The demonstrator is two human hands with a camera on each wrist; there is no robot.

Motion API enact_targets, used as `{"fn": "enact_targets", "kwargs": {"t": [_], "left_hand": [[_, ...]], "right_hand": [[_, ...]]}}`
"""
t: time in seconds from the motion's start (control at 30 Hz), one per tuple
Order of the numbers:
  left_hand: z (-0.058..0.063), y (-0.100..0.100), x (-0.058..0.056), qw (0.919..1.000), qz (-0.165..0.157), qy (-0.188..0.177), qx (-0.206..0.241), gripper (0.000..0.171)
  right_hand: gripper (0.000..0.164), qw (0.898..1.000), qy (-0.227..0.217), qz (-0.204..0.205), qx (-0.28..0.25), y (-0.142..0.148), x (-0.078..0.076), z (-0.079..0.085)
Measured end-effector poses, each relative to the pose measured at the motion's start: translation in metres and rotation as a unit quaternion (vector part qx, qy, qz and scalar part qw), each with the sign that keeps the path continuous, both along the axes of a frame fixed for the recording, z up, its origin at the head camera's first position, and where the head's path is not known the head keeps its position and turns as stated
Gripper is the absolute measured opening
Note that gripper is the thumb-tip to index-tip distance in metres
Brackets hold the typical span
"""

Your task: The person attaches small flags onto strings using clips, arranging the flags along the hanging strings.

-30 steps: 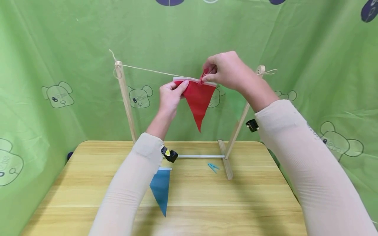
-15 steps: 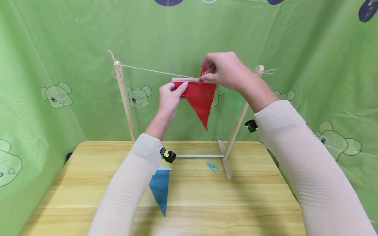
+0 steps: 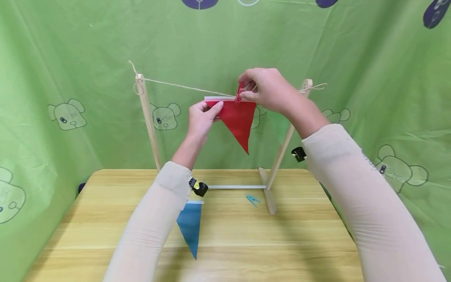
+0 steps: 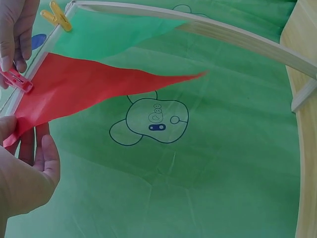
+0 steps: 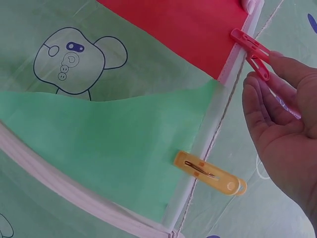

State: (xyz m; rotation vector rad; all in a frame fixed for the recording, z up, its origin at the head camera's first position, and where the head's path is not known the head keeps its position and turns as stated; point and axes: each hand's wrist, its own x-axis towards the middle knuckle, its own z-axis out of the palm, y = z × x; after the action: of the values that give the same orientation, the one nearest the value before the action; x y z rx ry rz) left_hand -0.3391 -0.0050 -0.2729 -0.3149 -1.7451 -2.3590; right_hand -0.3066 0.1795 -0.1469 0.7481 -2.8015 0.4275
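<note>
A red triangular pennant with a white top band hangs at the string between two wooden posts. My left hand pinches its upper left corner, thumb in front and fingers behind. With my right hand I pinch a red clothespin whose jaws sit over the white band and the string. A green pennant hangs beside the red one, clipped to the string by a yellow clothespin; in the head view my right arm partly covers it.
On the wooden table lie a blue pennant, partly behind my left sleeve, and a light blue clothespin. The right post stands on a wooden foot, joined by a white bar. A green curtain surrounds the table.
Both hands have lowered slightly with the red pennant and the clothespin. The pennant's tip has swung to the right. Both grips stay the same.
</note>
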Motion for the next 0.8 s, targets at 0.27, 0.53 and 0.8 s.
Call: {"fn": "enact_targets", "kwargs": {"t": [0.27,0.53,0.8], "left_hand": [[0.0,0.0001,0.0007,1.0,-0.005,0.007,0.004,0.026],[-0.0013,-0.0015,0.0005,0.9999,-0.003,0.013,-0.01,0.027],[-0.0027,-0.0007,0.0009,0.9998,-0.001,0.018,-0.01,0.027]], "right_hand": [[0.041,1.0,0.007,0.013,0.006,0.0003,-0.0024,-0.002],[0.046,1.0,0.007,0.013,0.002,0.0005,-0.0002,-0.0006],[0.047,1.0,0.018,0.017,-0.006,0.0023,0.0029,-0.0014]]}}
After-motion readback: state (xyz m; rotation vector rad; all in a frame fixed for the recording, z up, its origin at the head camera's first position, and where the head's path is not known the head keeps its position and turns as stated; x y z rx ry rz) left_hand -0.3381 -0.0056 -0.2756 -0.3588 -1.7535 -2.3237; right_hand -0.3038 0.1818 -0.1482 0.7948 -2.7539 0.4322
